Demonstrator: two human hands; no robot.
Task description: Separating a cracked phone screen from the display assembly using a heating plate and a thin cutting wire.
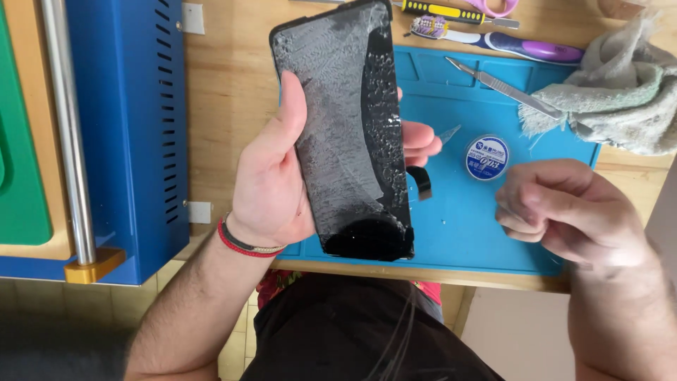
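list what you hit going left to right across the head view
green panel → metal rod → blue machine → left hand → phone panel → round spool → right hand → grey rag

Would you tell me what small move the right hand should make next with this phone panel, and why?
Probably reach for the scalpel on the blue mat. The left hand holds the phone panel upright, still coated in grey residue, while the right hand is curled, apparently holding no tool.
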